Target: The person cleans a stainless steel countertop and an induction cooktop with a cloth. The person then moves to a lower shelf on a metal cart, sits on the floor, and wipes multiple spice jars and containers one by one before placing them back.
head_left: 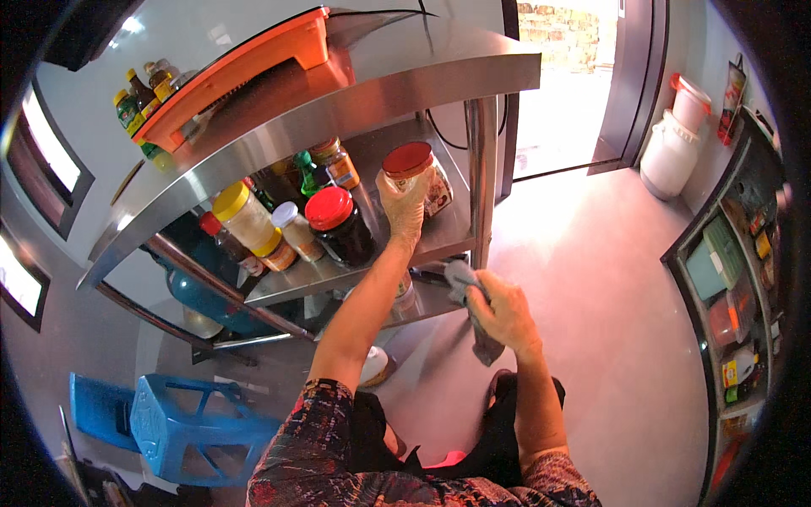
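Note:
My left hand [404, 207] reaches onto the middle shelf and is wrapped round a clear jar [438, 193] with a red lid, which stands at the shelf's right end. In my right hand [504, 311] a grey cloth [485, 342] is bunched, its lower end hanging down in front of the shelf. Left of the held jar is a dark-filled jar [345, 238] with a bright red lid. Beside that stand a white-capped jar [297, 232] and a yellow-lidded container [249, 221]. Behind them are a green-topped bottle [309, 173] and an orange-labelled jar [341, 166].
An orange tray [253, 72] and several sauce bottles [139, 97] sit on the steel table top [405, 63]. Blue stools [173, 422] stand at lower left. A shelf unit [705, 304] lines the right side; a white canister [670, 156] is near the doorway.

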`<action>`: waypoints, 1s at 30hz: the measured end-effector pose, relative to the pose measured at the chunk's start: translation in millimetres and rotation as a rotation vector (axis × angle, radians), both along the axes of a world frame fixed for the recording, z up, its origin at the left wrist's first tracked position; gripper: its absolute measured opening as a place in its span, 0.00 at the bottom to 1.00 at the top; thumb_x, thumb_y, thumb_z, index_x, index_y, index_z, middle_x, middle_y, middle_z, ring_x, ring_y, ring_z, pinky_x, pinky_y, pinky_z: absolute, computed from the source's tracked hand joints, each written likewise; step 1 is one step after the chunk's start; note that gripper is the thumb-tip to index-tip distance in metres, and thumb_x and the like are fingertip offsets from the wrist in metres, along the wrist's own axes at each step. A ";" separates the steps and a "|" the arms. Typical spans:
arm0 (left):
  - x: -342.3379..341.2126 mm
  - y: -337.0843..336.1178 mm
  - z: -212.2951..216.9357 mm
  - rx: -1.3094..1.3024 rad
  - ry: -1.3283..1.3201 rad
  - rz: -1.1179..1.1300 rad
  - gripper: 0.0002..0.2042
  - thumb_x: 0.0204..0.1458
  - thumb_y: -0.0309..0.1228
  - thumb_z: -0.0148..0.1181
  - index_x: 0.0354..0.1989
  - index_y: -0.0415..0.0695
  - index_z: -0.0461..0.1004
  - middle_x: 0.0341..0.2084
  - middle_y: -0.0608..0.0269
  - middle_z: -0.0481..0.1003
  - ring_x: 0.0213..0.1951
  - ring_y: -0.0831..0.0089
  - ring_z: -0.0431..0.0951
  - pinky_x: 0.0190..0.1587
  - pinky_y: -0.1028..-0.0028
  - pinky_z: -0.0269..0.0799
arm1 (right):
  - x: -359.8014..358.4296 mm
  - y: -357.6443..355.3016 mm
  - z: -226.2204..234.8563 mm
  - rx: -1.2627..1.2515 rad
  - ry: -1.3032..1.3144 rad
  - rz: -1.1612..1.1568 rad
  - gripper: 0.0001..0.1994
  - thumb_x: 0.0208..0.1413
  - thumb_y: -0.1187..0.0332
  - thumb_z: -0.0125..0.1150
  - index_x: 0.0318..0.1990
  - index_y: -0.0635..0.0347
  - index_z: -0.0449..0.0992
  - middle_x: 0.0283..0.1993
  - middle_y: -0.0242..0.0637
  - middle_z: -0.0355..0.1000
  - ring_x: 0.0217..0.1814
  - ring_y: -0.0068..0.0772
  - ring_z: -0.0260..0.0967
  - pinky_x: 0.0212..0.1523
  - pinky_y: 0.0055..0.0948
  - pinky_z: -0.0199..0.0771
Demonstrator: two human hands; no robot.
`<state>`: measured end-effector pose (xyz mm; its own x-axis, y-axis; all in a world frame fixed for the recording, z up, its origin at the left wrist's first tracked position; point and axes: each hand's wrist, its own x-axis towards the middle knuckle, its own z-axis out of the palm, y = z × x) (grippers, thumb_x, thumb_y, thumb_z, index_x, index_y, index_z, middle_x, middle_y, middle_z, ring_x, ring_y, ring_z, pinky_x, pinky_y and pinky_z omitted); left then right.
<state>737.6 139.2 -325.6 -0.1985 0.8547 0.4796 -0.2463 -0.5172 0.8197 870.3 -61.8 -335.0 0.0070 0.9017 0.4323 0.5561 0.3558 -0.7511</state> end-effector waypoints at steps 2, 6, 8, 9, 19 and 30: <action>10.3 25.3 -3.9 0.029 -0.005 0.009 0.34 0.38 0.37 0.74 0.51 0.37 0.61 0.43 0.59 0.69 0.45 0.71 0.70 0.50 0.72 0.66 | 0.7 3.2 -6.0 0.005 -0.039 0.048 0.07 0.53 0.67 0.53 0.32 0.62 0.67 0.25 0.47 0.68 0.29 0.52 0.69 0.30 0.43 0.68; 29.8 67.9 -14.6 0.079 -0.011 -0.014 0.31 0.39 0.36 0.74 0.49 0.40 0.64 0.43 0.60 0.71 0.44 0.72 0.71 0.51 0.71 0.66 | -4.0 2.7 -3.6 -0.081 -0.097 0.093 0.08 0.54 0.66 0.53 0.32 0.61 0.66 0.28 0.48 0.68 0.31 0.53 0.69 0.32 0.46 0.67; 21.9 105.5 -24.4 0.127 0.157 0.140 0.42 0.33 0.43 0.76 0.54 0.37 0.58 0.42 0.54 0.70 0.44 0.66 0.71 0.48 0.67 0.68 | -11.6 5.4 -7.6 -0.127 -0.124 0.152 0.09 0.55 0.64 0.53 0.32 0.61 0.66 0.29 0.48 0.69 0.33 0.53 0.69 0.33 0.46 0.68; 23.3 117.8 -26.5 0.149 0.234 0.210 0.47 0.29 0.46 0.76 0.56 0.36 0.55 0.41 0.52 0.70 0.44 0.64 0.72 0.47 0.65 0.69 | -13.2 4.1 -4.4 -0.154 -0.147 0.162 0.09 0.55 0.64 0.53 0.32 0.61 0.66 0.29 0.49 0.69 0.33 0.53 0.69 0.33 0.47 0.68; 23.1 155.7 -32.3 0.250 0.516 0.444 0.55 0.34 0.54 0.72 0.63 0.33 0.46 0.52 0.45 0.65 0.52 0.55 0.69 0.57 0.62 0.63 | -12.4 3.4 -8.4 -0.204 -0.161 0.237 0.09 0.52 0.65 0.56 0.36 0.60 0.68 0.31 0.49 0.69 0.35 0.54 0.67 0.35 0.45 0.66; 8.9 -68.6 11.5 0.225 0.576 0.297 0.38 0.44 0.39 0.66 0.60 0.33 0.54 0.55 0.44 0.58 0.58 0.52 0.56 0.62 0.59 0.47 | 4.3 7.3 -2.6 -0.164 -0.082 0.166 0.12 0.52 0.63 0.56 0.29 0.62 0.65 0.26 0.49 0.67 0.31 0.55 0.68 0.30 0.46 0.65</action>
<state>746.5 70.7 -314.0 -0.0688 0.6705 0.7387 0.3752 -0.6687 0.6419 874.6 -54.5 -337.6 -0.1762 0.9457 0.2730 0.5620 0.3244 -0.7609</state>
